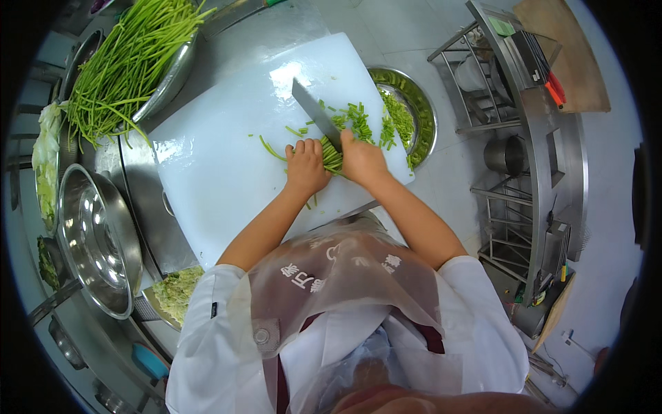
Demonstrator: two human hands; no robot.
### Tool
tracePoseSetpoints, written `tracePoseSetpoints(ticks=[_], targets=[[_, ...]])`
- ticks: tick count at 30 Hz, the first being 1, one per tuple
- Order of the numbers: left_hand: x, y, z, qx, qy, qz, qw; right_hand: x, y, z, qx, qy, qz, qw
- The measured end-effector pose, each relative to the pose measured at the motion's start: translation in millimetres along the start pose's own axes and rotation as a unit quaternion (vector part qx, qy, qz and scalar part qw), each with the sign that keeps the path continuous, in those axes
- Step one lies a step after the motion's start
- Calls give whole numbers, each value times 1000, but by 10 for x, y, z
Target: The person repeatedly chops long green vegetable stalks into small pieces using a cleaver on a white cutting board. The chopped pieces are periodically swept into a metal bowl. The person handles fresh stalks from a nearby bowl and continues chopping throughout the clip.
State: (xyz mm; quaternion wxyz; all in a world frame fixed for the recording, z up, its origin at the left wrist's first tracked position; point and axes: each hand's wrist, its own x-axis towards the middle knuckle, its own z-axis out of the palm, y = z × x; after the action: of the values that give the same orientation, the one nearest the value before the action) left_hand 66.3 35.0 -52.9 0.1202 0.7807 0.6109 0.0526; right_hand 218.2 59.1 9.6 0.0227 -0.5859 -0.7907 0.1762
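My right hand (363,160) grips a cleaver (316,113), its broad blade pointing up and to the left over a white cutting board (222,150). Just left of the blade, my left hand (307,166) presses down on a bunch of green stalks (331,155), fingers curled over it. The handle is hidden inside my right fist. Short cut pieces of stalk (357,118) lie scattered right of the blade, up to the board's right edge. Below that edge, a metal basin (428,111) holds more chopped green pieces (399,118).
Long green stalks (132,67) heap over a metal bowl at the upper left. A wide steel basin (98,233) stands left of the board, near a container of shredded vegetable (178,292). At right, a steel rack table (538,134) carries knives with red handles (555,89).
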Motion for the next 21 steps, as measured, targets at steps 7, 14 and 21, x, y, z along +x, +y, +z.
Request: tracePoseSetpoints(ticks=[7, 14, 21], targets=[[-51, -28, -152, -30, -46, -50, 997, -572, 132, -393, 29, 102, -23, 994], [-97, -31, -35, -34, -7, -50, 998, -1031, 61, -380, -42, -82, -17, 996], [-79, -40, 88, -16, 0, -20, 1000, -282, -224, 28, 29, -30, -12, 999]])
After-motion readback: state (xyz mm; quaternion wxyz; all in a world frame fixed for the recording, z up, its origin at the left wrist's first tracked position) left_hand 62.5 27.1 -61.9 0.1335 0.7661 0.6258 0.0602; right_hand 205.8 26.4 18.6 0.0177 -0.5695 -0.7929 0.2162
